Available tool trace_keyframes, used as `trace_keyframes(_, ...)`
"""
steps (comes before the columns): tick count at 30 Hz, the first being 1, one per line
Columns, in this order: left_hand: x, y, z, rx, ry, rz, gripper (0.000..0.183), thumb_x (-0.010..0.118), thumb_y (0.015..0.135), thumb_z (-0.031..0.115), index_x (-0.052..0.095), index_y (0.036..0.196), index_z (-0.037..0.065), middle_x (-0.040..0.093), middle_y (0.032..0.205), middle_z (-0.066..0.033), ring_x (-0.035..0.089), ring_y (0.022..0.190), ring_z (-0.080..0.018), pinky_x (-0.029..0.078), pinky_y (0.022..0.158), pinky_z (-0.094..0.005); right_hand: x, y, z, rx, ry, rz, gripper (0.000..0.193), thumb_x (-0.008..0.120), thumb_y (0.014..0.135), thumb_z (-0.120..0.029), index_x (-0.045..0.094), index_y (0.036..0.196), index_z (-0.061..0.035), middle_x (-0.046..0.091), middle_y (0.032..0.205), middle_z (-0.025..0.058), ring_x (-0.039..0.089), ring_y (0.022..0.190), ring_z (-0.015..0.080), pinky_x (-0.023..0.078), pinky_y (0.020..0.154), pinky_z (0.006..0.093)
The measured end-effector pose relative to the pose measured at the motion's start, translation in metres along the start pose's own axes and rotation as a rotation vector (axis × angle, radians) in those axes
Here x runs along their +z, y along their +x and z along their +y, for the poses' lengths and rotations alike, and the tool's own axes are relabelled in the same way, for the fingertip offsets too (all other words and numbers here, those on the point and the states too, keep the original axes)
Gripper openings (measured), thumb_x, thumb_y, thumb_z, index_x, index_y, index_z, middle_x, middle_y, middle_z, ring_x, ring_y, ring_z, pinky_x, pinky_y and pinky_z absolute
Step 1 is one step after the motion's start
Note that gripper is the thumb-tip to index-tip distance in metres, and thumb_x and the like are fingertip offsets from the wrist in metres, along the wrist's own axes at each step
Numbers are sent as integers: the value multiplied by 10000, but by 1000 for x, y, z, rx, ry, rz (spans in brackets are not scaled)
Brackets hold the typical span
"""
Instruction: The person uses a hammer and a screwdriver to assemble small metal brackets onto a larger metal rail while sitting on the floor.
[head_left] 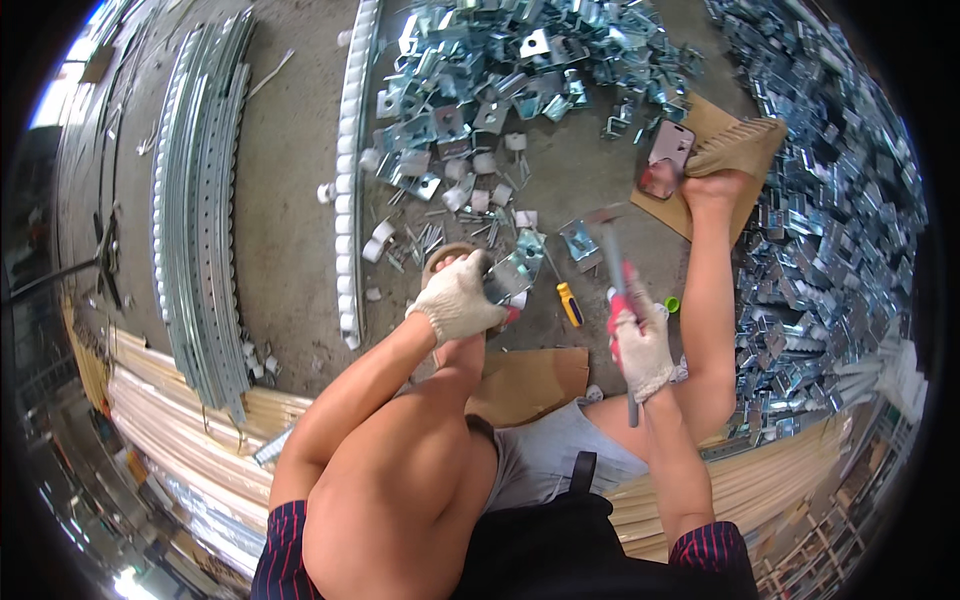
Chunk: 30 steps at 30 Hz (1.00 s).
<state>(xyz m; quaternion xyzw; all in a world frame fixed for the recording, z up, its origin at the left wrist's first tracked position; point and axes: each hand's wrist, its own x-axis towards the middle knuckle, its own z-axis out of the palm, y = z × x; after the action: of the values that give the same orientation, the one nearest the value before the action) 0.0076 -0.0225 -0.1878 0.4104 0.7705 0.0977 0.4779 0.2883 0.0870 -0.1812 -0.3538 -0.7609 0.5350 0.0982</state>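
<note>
Listing from my distant station: one left hand (455, 295), wearing a cream knitted glove, its fingers grasping a bracket (515, 272) of shiny, bluish-silver sheet metal, angular in form; this piece is sitting at the glove's right side, above the concrete floor (290, 150). One right hand (642, 345), wearing a cream glove with red patches, its fingers clenching the straight grey shaft of a hammer (614, 250), whose brownish head is blurring. Between the hands I am noting one screwdriver (570, 305), slim-shafted, its chunky handle yellow, and near its tip a loose bracket (578, 242) is lying. Farther out I am recording stubby white plastic pieces (480, 195), thin metal pins (430, 238), and a glinting heap of bent brackets (530, 60); along the right, a second metal heap (800, 200) is spreading. At left, one long rail (350, 180) is carrying rounded white pieces in a row, beside ribbed, perforated metal strips (205, 200). One glossy phone (672, 145) is resting on brown cardboard (668, 215), near a tan woven shoe (740, 148).
</note>
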Motion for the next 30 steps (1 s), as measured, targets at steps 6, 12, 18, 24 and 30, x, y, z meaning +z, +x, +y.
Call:
trace_keyframes(6, 4, 5, -11, 60, 32, 44, 837, 871, 692, 534, 593, 1279, 5, 660, 1235, -341, 603, 1278, -489, 426, 1157, -520, -7, 5, -9, 247, 204, -101, 634, 491, 977, 30, 537, 1584, -147, 732, 1064, 58, 623, 819, 85, 540, 769, 255)
trace_keyframes(12, 3, 7, -10, 57, 70, 19, 861, 858, 718, 556, 596, 1307, -14, 635, 1278, -332, 592, 1283, -495, 453, 1139, -505, 5, 2, -11, 188, 146, -204, 634, 515, 993, 14, 529, 1594, -187, 667, 917, -16, 541, 712, 57, 486, 665, 230)
trace_keyframes(18, 8, 9, -8, 157, 115, 77, 837, 883, 704, 518, 612, 1271, -34, 618, 1264, -308, 614, 1230, -471, 499, 1066, -517, 10, -4, -23, 301, 189, -37, 622, 518, 1004, 8, 546, 1582, -222, 696, 861, 5, 538, 695, 73, 494, 660, 255)
trace_keyframes(24, 16, 8, -7, 140, 109, 133, 757, 891, 719, 426, 619, 1298, 21, 586, 1348, -269, 540, 1317, -468, 417, 1138, -532, 8, 5, -11, 237, 48, 52, 616, 559, 995, -13, 525, 1583, -194, 722, 876, 189, 613, 707, 127, 545, 724, 293)
trace_keyframes(30, 34, -32, -34, 353, 320, 404, 888, 866, 741, 385, 525, 1507, 93, 379, 1653, -242, 242, 1588, -474, 301, 1230, -596, 23, 4, 39, 170, -236, 246, 641, 571, 972, -6, 505, 1583, -191, 733, 1025, 259, 764, 888, 373, 594, 794, 424)
